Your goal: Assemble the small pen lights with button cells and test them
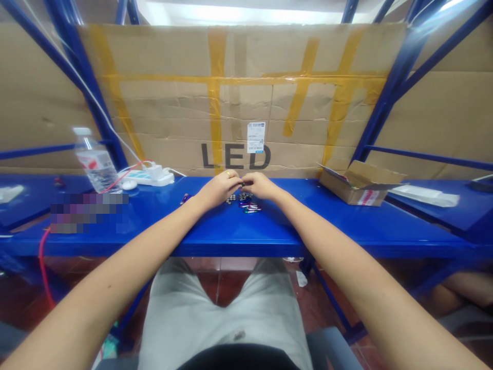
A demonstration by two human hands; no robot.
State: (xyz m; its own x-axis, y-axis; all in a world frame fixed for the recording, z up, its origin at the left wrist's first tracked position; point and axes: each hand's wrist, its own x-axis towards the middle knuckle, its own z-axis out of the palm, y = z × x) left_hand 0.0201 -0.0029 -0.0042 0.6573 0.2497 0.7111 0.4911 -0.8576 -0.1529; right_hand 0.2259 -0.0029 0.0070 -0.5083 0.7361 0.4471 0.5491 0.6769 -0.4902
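Both my arms reach forward over the blue shelf (pixel 231 231). My left hand (pixel 220 187), with a ring on one finger, and my right hand (pixel 259 185) meet at the fingertips, pinching a small object too tiny to name. Just below the hands lies a pile of small metal and coloured parts (pixel 246 204), some purple and green. One more small part (pixel 185 198) lies to the left of my left hand.
A taped cardboard wall marked LED (pixel 234 156) closes the back. A water bottle (pixel 96 162) and a white power strip (pixel 148 176) stand at left; an open cardboard box (pixel 358 184) sits at right. Blue frame posts flank both sides.
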